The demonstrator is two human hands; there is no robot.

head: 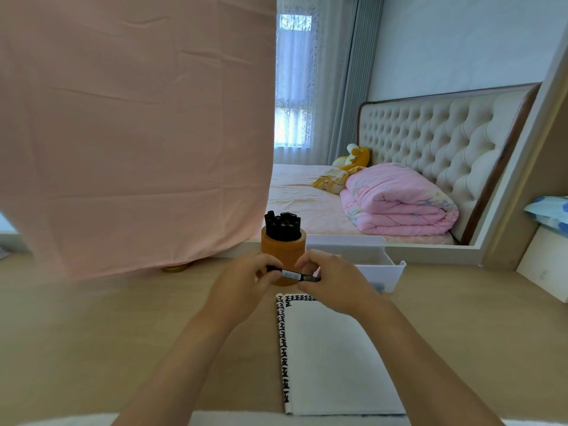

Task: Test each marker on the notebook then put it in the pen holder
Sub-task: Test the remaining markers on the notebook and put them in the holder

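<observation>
Pale wooden worktop [123, 333] carries a wooden pen holder [283, 253] filled with black markers. Just in front of the holder, a black marker [293, 275] is pinched level between the left hand [242, 287] and right hand [335, 284], fingers curled round its ends. Nearer than the holder, a white notebook [335, 358] is laid flat.

A single wide-angle camera on the person's head faces forward and tilts down over a wooden desk [123, 333]. It sits close: both forearms enter from the bottom edge, and the left hand [242, 287] and right hand [335, 281] meet on a marker [292, 274] at the centre, above the notebook [335, 358]. Farther up it takes in a hanging pink cloth [132, 133] and a bed [301, 195].
</observation>
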